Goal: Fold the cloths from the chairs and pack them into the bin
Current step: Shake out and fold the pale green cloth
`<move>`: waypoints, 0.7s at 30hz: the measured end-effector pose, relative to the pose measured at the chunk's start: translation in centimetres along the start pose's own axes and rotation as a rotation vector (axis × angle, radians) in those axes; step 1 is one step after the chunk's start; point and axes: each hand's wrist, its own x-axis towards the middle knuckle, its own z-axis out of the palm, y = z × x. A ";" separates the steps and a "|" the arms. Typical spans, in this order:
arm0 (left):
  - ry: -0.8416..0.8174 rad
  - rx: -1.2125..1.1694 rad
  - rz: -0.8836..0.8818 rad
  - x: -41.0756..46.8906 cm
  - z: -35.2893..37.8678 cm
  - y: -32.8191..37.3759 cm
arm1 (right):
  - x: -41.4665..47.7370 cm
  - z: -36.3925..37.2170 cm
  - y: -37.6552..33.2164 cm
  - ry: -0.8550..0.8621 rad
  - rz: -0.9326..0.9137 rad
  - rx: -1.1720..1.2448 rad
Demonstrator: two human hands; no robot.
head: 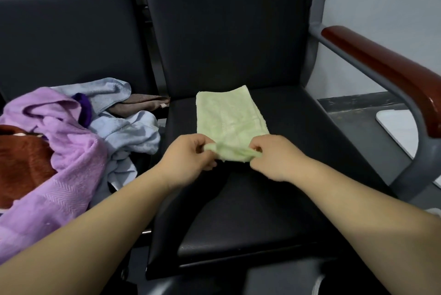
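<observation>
A pale green cloth [229, 115] lies as a long folded strip on the black seat of the right chair [298, 141]. My left hand [188, 158] pinches its near left corner. My right hand [274, 156] pinches its near right corner. The near edge is bunched and lifted a little between the two hands, while the far part lies flat. On the left chair sits a loose heap of cloths: a lilac towel [55, 151], a light blue cloth [124, 130], a brown cloth [140, 103] and a rust-red one [21, 158]. No bin is in view.
A red-brown wooden armrest [386, 70] on a grey metal frame bounds the right chair. Beyond it a white flat object [401, 130] lies on the floor by a white wall. Black backrests rise behind both seats.
</observation>
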 end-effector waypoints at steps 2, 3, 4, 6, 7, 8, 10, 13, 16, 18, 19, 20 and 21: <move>0.049 0.085 -0.028 0.0 -0.8 0.5 | 0.4 -0.8 -0.1 0.053 0.031 0.150; 0.021 0.069 -0.069 0.0 -1.4 0.6 | 0.5 -1.3 -0.1 0.028 0.068 0.319; -0.036 -0.013 -0.136 -0.1 -2.0 0.8 | 0.5 -1.7 0.0 -0.023 0.119 0.531; -0.154 -0.248 -0.291 -0.4 -3.3 1.2 | 0.4 -2.3 0.4 -0.157 0.234 0.844; -0.193 -0.325 -0.357 -0.5 -3.7 1.4 | 0.2 -2.6 0.6 -0.223 0.261 0.887; -0.218 -0.365 -0.411 -0.7 -4.0 1.6 | 0.1 -2.8 0.8 -0.262 0.282 0.878; -0.226 -0.388 -0.490 -0.7 -4.2 1.6 | 0.0 -3.1 0.7 -0.283 0.301 0.833; -0.171 -0.397 -0.541 -0.2 -4.0 1.6 | 0.2 -3.5 0.4 -0.238 0.303 0.825; -0.057 -0.423 -0.535 0.9 -3.8 1.1 | 1.1 -3.7 0.1 -0.135 0.269 0.845; 0.034 -0.439 -0.518 1.7 -3.6 0.8 | 2.0 -3.8 -0.1 -0.065 0.270 0.863; 0.081 -0.437 -0.506 2.3 -3.6 0.5 | 2.5 -3.6 -0.1 -0.039 0.269 0.870; 0.122 -0.428 -0.492 2.8 -3.4 0.2 | 3.0 -3.4 -0.1 -0.019 0.269 0.874; 0.161 -0.407 -0.475 3.3 -3.3 -0.2 | 3.4 -3.2 -0.2 0.002 0.277 0.874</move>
